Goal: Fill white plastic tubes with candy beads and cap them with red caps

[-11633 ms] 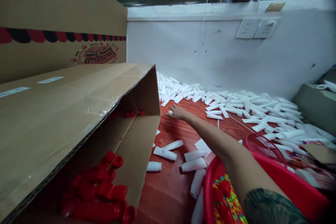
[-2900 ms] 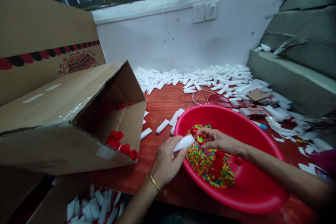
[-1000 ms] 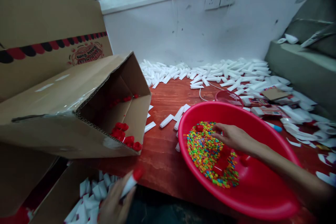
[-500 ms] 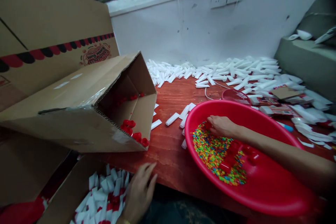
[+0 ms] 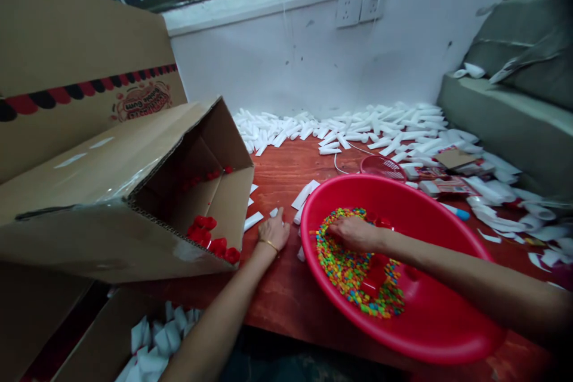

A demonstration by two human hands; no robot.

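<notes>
- Far left of red basin (image 5: 430,310): back carton (image 5: 80,30), red/black scallop strip, inverted "Bubble Gum" print.
- Left of basin, lower: box (image 5: 96,334) with white tubes (image 5: 154,346).
- Left of basin, above that: open carton (image 5: 85,239), mouth facing basin, red caps (image 5: 208,233) inside.
- Just left of basin: left hand (image 5: 274,231) on white tube (image 5: 274,212). Tube mostly hidden; axis, direction and grip closure can't be told.
- At basin's left rim: loose tube (image 5: 305,194), long axis slanting away and right.
- In basin: multicolored pellets (image 5: 344,274), red pieces (image 5: 375,277); right hand (image 5: 353,233) fingertips down in pellets, can't tell if clenched.
- Behind basin: red strainer (image 5: 382,167), tube pile (image 5: 385,125).
</notes>
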